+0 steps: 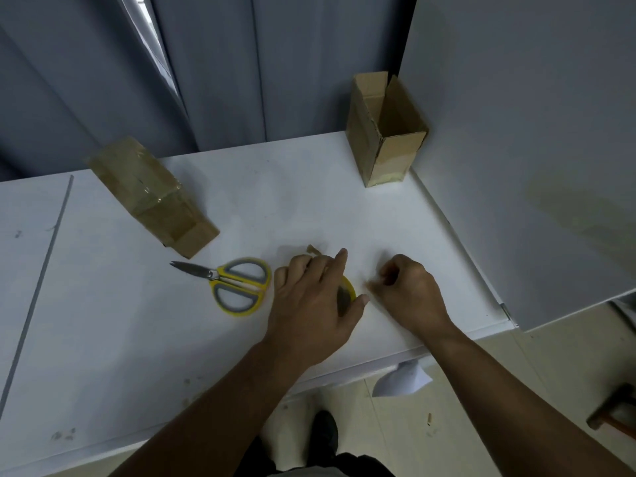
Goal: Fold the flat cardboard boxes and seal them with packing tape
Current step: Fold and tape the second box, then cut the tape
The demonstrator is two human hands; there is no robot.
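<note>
On the table [309, 201], a sealed box [148, 194] lies at centre left of the frame. An open box [385, 132] stands at upper right. Scissors [237, 285] lie just left of the left hand [313, 301], which covers a tape roll [347, 290], with the right hand [409, 290] beside it.

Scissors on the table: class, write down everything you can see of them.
The scissors have short, steel-looking blades, closed and pointing left, and yellow plastic-looking loop handles lined in grey. They lie flat on the white table, just left of the left hand; whether its little finger touches a handle cannot be told.
</note>
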